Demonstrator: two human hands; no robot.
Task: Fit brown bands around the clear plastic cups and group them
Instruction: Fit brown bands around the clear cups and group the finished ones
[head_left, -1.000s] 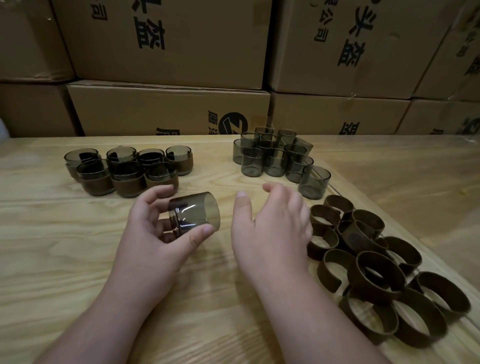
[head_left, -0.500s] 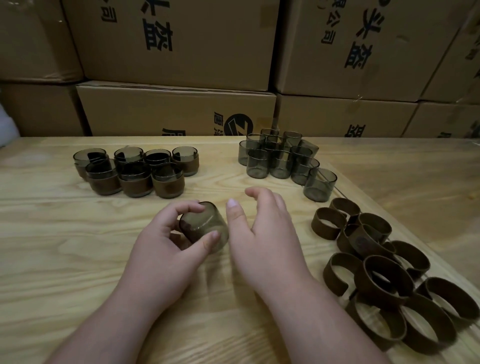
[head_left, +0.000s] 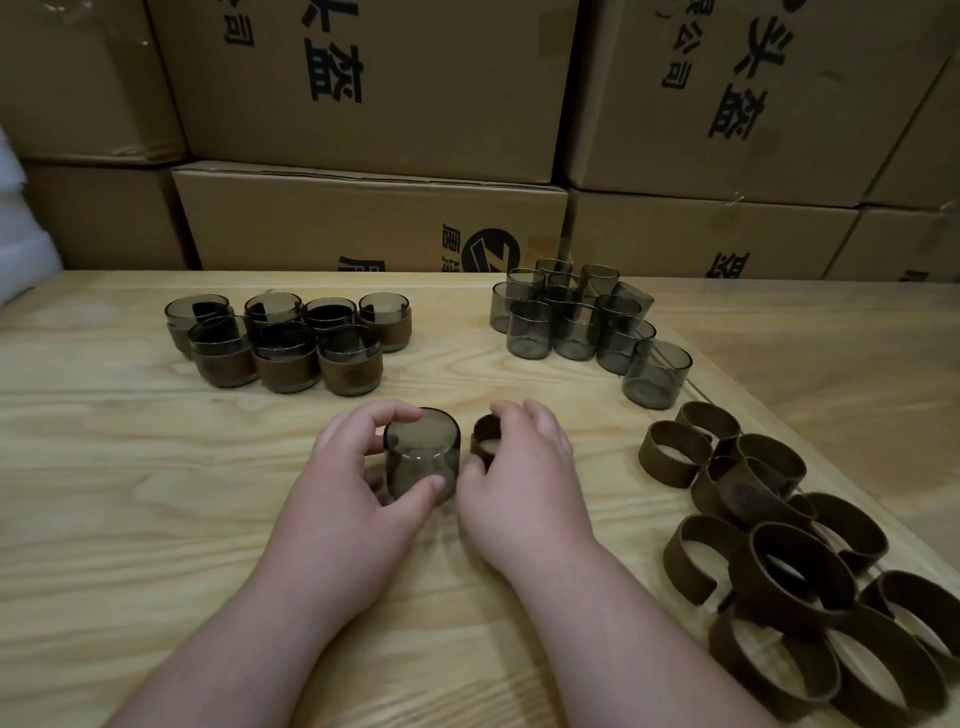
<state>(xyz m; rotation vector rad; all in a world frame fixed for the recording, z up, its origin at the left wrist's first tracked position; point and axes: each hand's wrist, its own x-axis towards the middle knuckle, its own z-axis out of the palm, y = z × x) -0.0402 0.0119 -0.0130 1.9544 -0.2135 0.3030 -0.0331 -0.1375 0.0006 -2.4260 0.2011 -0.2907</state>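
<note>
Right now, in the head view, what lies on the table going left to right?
Banded cups → left hand gripping a cup → right hand holding a band → bare cups → loose bands.

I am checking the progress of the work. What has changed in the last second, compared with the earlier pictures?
The left hand turned the clear cup from lying sideways to mouth-down on the table, and still grips it. The right hand, empty before, now holds a brown band beside the cup. The banded cups, bare cups and loose bands stayed as they were.
</note>
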